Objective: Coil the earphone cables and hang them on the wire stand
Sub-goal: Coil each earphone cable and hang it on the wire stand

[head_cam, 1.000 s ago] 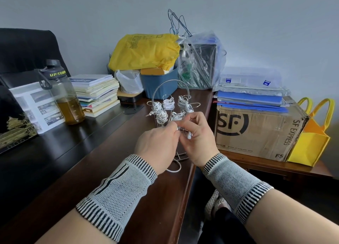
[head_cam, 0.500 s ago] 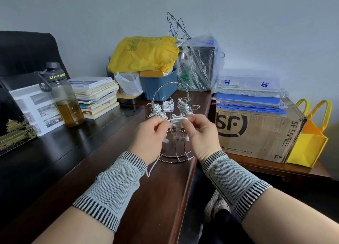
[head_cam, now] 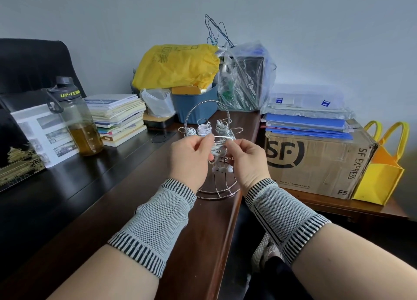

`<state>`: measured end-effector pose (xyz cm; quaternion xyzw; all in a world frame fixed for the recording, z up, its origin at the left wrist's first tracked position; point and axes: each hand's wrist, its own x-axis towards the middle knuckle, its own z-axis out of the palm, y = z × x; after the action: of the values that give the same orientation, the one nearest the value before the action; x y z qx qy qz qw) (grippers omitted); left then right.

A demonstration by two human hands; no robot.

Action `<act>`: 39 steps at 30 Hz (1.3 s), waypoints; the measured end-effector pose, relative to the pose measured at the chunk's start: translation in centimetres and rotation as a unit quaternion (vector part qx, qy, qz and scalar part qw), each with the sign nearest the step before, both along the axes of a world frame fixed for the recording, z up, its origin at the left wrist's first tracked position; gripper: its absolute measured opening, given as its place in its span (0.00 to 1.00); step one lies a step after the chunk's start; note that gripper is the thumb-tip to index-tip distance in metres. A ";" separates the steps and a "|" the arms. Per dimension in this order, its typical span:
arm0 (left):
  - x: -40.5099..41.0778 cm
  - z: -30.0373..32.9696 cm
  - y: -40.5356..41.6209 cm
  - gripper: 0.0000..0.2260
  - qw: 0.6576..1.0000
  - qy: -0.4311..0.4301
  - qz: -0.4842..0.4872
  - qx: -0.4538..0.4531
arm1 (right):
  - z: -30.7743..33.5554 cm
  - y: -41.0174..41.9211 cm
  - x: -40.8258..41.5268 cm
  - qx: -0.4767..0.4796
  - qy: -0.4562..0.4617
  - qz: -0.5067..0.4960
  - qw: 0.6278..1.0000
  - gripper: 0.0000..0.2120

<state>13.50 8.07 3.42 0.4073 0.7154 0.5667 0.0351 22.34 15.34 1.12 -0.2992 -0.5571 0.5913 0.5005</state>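
Note:
A metal wire stand [head_cam: 216, 190] with an arched handle stands near the desk's right edge. Several coiled white earphone bundles [head_cam: 204, 128] hang on its upper hooks. In front of the stand, my left hand [head_cam: 190, 159] and my right hand [head_cam: 247, 162] both pinch a white earphone cable [head_cam: 217, 149]. A loop of it spans between my fingertips, more turns bunch below, and the earbuds dangle underneath between my palms. Both wrists wear grey knitted sleeves.
A brown desk [head_cam: 140, 209] runs under my arms. A bottle of amber liquid [head_cam: 77, 123] and a book stack [head_cam: 117, 116] sit at the left. A blue tub [head_cam: 195, 105] with a yellow bag stands behind the stand. A cardboard box [head_cam: 316, 162] and yellow tote [head_cam: 383, 171] lie right.
My hands have risen and drawn slightly apart in front of the stand. The slack cable that trailed below my left hand has been gathered up, and a loop now spans my fingertips.

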 end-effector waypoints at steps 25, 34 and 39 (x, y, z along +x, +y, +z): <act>0.2 -2.7 0.8 0.19 0.994 -0.108 -0.006 -0.025 | 0.8 1.0 -1.1 -0.064 -0.099 -0.095 0.988 0.10; 0.2 -3.2 0.5 0.19 0.998 -0.050 -0.013 -0.044 | -0.7 0.9 -0.4 0.067 -0.067 -0.045 0.995 0.11; 0.5 -3.0 -0.2 0.18 0.997 -0.017 -0.030 -0.067 | -0.8 1.1 -0.4 0.111 -0.118 -0.055 0.985 0.08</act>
<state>13.99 7.91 0.41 0.4158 0.7384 0.5232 0.0909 21.90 16.45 0.33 -0.3397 -0.6573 0.4576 0.4931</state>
